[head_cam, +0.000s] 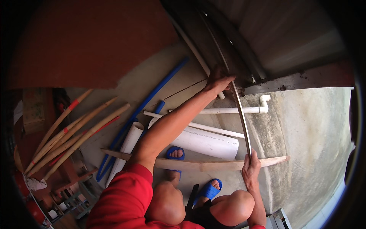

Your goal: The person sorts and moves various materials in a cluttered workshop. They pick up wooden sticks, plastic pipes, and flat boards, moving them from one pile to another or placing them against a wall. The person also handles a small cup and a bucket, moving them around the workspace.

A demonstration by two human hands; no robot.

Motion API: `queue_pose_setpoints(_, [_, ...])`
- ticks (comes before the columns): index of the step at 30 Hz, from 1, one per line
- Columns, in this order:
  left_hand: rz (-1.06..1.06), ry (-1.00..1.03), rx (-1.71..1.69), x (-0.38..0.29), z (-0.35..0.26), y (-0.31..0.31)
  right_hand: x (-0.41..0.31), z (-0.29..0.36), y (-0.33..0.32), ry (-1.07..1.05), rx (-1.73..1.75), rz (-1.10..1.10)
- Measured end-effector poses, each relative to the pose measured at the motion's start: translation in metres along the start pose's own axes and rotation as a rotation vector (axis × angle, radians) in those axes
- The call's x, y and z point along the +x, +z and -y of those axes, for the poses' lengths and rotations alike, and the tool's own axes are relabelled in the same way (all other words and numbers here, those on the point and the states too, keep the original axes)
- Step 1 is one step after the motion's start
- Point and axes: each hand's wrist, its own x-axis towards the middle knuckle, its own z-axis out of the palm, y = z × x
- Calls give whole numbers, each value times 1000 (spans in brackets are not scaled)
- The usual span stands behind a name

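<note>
My left hand is stretched far forward and grips a long thin strip, whose material I cannot tell. The strip runs from the dark area at the top down to my right hand, which holds its near end between thumb and fingers. A wide, slightly curved wooden or bamboo slat lies crosswise before my knees, passing beside my right hand and partly hidden by my left forearm. Beyond the slat rests a thick white plastic pipe, with a thinner white pipe next to it.
Blue pipes and a white tube lie left of centre. Several bamboo poles with red bands lean at the left. A white pipe with an elbow is by the concrete wall. A dark metal beam crosses the upper right.
</note>
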Motion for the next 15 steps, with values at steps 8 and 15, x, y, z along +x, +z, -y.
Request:
queue_pose_setpoints(8, [5, -10, 101, -52, 19, -16, -11, -23, -25, -95, -76, 39])
queue_pose_setpoints(15, [118, 106, -6, -19, -14, -27, 29, 3, 2, -49, -3, 9])
